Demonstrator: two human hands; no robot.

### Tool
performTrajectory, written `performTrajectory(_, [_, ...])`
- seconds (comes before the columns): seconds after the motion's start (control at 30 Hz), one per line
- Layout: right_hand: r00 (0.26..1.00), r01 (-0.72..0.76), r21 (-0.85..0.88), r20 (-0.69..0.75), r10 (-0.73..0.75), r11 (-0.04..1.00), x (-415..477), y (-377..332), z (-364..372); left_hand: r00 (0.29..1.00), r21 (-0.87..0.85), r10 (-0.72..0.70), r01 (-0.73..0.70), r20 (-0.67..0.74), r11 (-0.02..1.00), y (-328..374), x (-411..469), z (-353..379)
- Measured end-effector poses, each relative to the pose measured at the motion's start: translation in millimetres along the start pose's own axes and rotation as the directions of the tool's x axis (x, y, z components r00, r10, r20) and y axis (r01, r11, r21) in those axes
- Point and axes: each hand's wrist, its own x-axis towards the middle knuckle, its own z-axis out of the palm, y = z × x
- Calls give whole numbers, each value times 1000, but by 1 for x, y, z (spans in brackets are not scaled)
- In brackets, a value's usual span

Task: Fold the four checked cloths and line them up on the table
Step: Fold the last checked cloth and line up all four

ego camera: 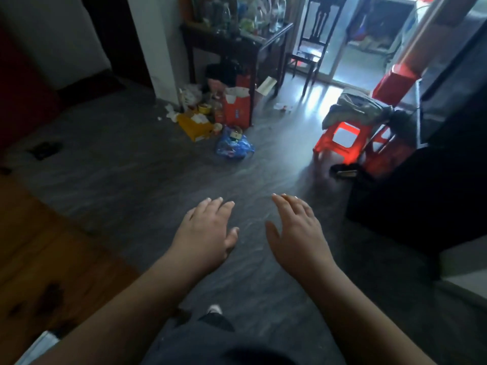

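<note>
Currently both bare arms reach forward over the dark grey marbled floor (pixel 131 167), palms down. The left hand (pixel 208 233) and the right hand (pixel 295 233) hover side by side, slightly apart, nearer the camera than the red plastic stool (pixel 326 138) and to its left. The left fingers (pixel 210 206) are straight and loose, released, grasping nothing. The right fingers (pixel 292 206) are likewise spread and released, with nothing in them.

A heap of grey and greenish cloth (pixel 358 106) lies on top of the stool; whether it includes the checked cloths cannot be told, since no check pattern shows at this blur.

Left of the stool on the floor sit a crumpled blue plastic bag (pixel 234 147), a tall red paper bag (pixel 237 109) and a flat yellow cardboard box (pixel 195 126), all close together. Above them, behind and left of the stool, stands a dark wooden counter (pixel 218 40) crowded with bottles. Behind the stool is a dark high-backed chair (pixel 313 35). Far left of the stool and nearer the camera runs a brown wooden surface (pixel 39 246).
</note>
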Motion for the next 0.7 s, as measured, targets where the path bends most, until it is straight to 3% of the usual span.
performTrajectory(0.3, [1000, -31, -98, -2, 31, 995, 209, 25, -14, 1000, -90, 19, -17, 21, 996, -16, 220, -25])
performTrajectory(0.57, [1000, -3, -77, -7, 3, 997, 427, -6, -31, 998, -71, 1, -6, -68, 997, -70, 428, -129])
performTrajectory(0.7, [999, 33, -37, -40, -34, 999, 514, -25, -21, 995, -48, -72, 69, -66, 997, -108, 495, -156])
